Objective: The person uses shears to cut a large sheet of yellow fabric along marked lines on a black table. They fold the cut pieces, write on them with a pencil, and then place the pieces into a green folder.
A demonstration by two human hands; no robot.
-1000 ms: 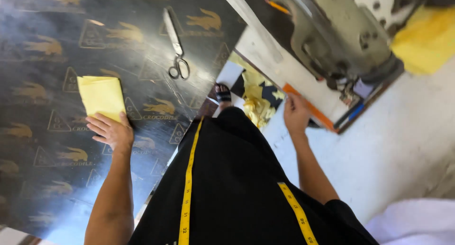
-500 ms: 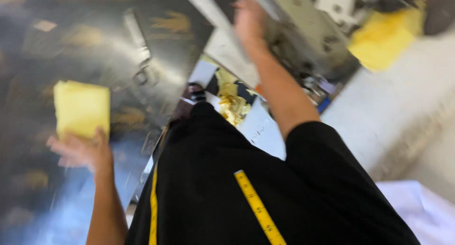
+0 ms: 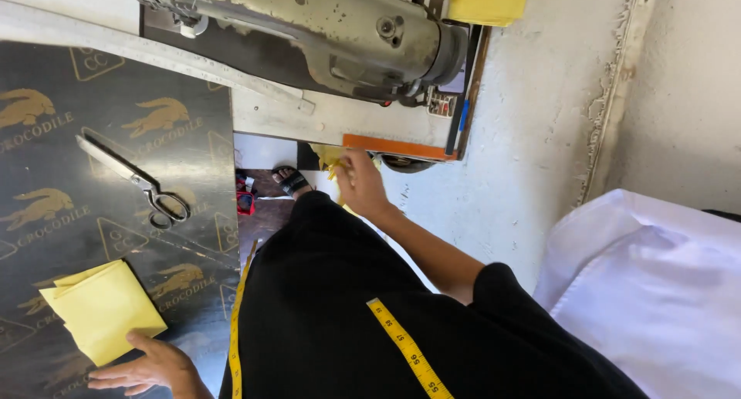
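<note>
At lower left, the left hand [image 3: 150,366] lay flat, fingers spread, touching the edge of the folded yellow cloth [image 3: 104,309] on the dark printed table [image 3: 93,136]. At centre frame, the right hand [image 3: 359,184] gripped a yellow fabric scrap [image 3: 328,156] (mostly hidden) below the sewing machine [image 3: 309,28]. 1 pair of scissors [image 3: 135,181] lay nearby.

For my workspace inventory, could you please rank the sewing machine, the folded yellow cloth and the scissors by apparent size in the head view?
1. Sewing machine, clearly largest.
2. Folded yellow cloth.
3. Scissors: about as long, far slimmer.
</note>
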